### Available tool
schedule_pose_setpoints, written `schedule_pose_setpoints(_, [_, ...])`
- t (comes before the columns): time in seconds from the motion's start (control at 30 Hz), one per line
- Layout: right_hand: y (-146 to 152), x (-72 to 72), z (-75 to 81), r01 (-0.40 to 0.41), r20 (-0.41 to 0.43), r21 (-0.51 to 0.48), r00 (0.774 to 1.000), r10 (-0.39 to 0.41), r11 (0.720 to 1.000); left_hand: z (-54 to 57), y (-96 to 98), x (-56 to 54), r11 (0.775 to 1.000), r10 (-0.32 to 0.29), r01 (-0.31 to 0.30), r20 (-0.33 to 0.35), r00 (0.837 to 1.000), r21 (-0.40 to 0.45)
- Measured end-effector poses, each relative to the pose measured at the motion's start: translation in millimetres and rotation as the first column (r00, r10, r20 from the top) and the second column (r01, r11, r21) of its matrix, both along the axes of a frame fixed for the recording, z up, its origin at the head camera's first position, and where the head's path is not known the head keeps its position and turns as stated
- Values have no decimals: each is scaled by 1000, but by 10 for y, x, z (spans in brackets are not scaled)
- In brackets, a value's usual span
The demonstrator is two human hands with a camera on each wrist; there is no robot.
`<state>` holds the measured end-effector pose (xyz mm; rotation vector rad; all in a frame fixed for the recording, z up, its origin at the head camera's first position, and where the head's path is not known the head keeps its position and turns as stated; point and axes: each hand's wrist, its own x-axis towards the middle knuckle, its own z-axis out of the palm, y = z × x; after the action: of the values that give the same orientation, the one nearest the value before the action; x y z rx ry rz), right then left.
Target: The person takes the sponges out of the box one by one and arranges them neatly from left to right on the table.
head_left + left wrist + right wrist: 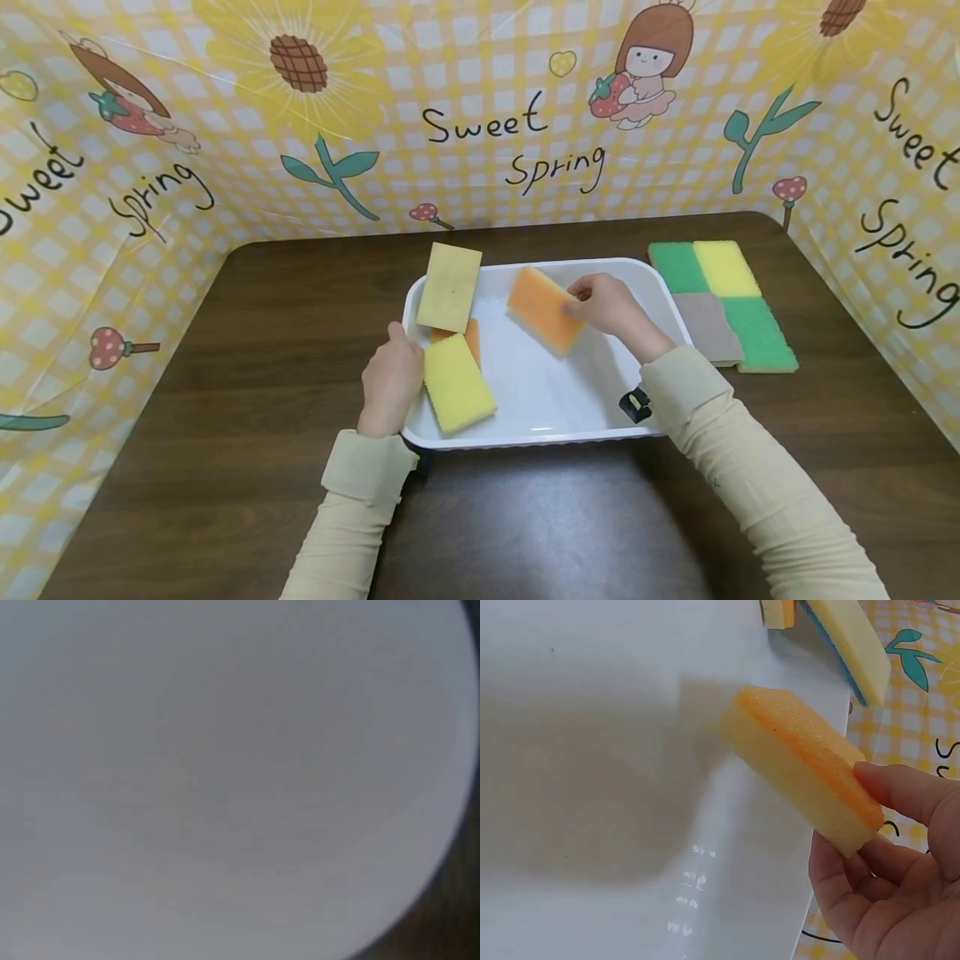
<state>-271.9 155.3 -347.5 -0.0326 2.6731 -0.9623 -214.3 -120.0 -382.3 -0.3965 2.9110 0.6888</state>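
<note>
My right hand pinches an orange-topped sponge by one end above the white tray. In the right wrist view the sponge shows a pale yellow side, with the thumb on its orange face. At the tray's left rim, my left hand has its fingers curled over the edge. The left wrist view holds only a blurred white surface. Close to that hand, a yellow sponge lies in the tray, partly over another orange sponge. A duller yellow sponge leans on the back left rim.
Right of the tray, several sponges lie in a block: green ones, a yellow one and a grey piece. A black clip-like object shows by the right sleeve. Patterned cloth walls the dark wooden table.
</note>
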Motion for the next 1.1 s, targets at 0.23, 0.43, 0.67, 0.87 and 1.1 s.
schedule_pose_setpoints(0.23, [56, 34, 76, 36, 10, -30, 999, -36, 999, 3, -1, -3, 1000, -2, 2, 10, 1000, 3])
schedule_pose_setpoints(0.43, [87, 67, 126, 54, 0, -51, 999, -54, 997, 1, -7, -1, 1000, -12, 12, 1, 1000, 7])
schedule_pose_setpoints(0.67, [142, 127, 219, 49, -31, -63, 998, -51, 997, 6, -5, 2, 1000, -11, 10, 6, 1000, 10])
schedule_pose_setpoints(0.87, [232, 177, 308, 54, -60, -99, 996, -60, 994, 1, -7, 7, 1000, -11, 10, 11, 1000, 15])
schedule_pose_setpoints(1.1, [346, 235, 394, 69, -58, -156, 995, -78, 985, -4, -9, -4, 1000, -12, 12, 24, 1000, 10])
